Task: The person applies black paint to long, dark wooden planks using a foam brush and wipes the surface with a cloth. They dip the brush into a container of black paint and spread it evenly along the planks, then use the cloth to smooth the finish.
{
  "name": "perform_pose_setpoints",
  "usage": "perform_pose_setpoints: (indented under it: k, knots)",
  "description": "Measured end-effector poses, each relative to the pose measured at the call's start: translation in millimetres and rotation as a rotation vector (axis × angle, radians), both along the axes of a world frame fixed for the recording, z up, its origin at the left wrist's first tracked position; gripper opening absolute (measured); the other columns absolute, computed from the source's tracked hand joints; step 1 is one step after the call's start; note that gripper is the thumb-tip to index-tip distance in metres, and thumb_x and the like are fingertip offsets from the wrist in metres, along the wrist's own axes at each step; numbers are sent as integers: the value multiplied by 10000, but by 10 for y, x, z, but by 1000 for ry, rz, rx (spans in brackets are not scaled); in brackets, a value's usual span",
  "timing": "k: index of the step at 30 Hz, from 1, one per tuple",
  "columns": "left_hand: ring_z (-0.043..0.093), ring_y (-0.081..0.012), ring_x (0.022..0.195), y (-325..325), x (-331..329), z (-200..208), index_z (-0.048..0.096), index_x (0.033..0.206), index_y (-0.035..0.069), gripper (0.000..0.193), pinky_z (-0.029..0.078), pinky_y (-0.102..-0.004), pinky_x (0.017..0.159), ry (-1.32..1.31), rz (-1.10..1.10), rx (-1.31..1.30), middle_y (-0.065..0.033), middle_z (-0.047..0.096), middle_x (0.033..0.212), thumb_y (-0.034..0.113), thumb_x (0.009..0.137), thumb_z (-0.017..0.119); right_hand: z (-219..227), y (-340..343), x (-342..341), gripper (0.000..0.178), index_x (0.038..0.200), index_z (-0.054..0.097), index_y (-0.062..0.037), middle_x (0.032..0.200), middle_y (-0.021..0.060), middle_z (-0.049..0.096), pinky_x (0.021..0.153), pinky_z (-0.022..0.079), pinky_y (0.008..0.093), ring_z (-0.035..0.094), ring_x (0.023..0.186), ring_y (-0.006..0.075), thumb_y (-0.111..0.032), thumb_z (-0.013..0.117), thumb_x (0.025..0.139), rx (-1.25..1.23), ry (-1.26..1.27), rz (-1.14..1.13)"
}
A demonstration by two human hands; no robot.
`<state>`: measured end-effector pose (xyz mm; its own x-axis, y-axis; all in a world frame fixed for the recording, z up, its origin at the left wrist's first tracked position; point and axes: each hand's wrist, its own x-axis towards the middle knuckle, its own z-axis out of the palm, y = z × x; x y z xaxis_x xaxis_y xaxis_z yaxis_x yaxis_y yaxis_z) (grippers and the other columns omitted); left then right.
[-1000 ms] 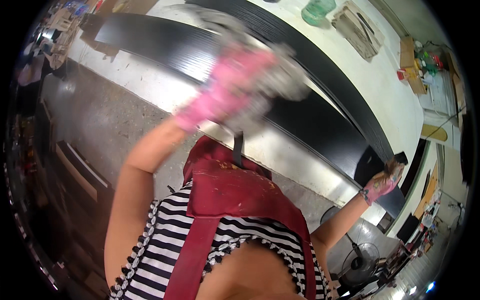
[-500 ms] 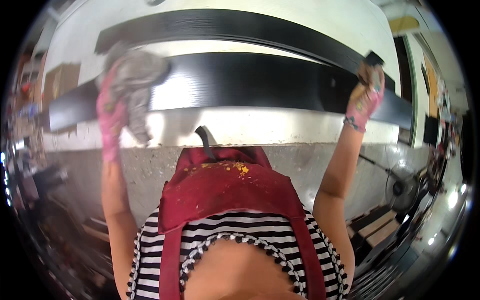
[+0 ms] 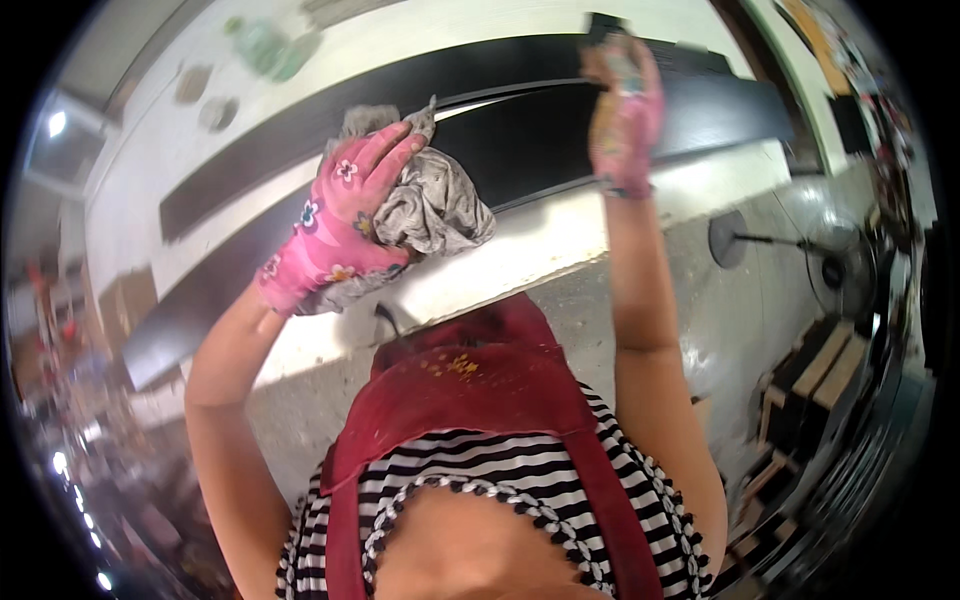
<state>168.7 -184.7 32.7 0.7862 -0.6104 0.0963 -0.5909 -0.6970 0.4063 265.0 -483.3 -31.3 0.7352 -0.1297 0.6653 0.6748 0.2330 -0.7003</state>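
Observation:
My left hand [image 3: 335, 215], in a pink flowered glove, grips a crumpled grey rag [image 3: 440, 205] against the near one of two long black boards. This near board [image 3: 535, 140] lies on a white table [image 3: 560, 235]. Beyond it, almost parallel, is the far board [image 3: 270, 150]. My right hand [image 3: 627, 125], gloved the same way, is over the boards to the right. Its fingers close on a small dark block [image 3: 606, 26], blurred by motion, so its exact kind is unclear. The rag hides part of the near board.
On the far left of the table stand a pale green clear bottle [image 3: 268, 52] and a small cup-like item [image 3: 218, 112]. A cardboard box [image 3: 127, 300] is at the left. On the floor at right are a fan [image 3: 838, 268] and stacked boards [image 3: 822, 368].
The whole view has turned, so the boards now slant. My left hand has slid the rag rightward along the near board. My right hand has moved left and farther out, still holding the dark block.

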Motion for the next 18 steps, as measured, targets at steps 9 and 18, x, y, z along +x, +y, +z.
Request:
perform_pose_setpoints:
  k: [9, 18]
  knots:
    - [519, -365, 1125, -1260, 602, -92, 451, 1305, 11, 923, 423, -419, 970, -136, -103, -160, -187, 496, 1247, 386, 526, 772, 281, 46, 106, 474, 1277, 472, 73, 1120, 104, 590, 819, 490, 257, 602, 934, 135, -160, 625, 894, 362, 364, -87]
    - [415, -359, 1284, -874, 421, -88, 404, 1393, 80, 995, 311, -435, 1078, -34, -85, -102, -190, 418, 1400, 342, 518, 798, 220, -83, 43, 450, 1305, 420, 62, 1173, 160, 556, 806, 535, 391, 598, 1001, 263, -133, 559, 923, 445, 444, -19]
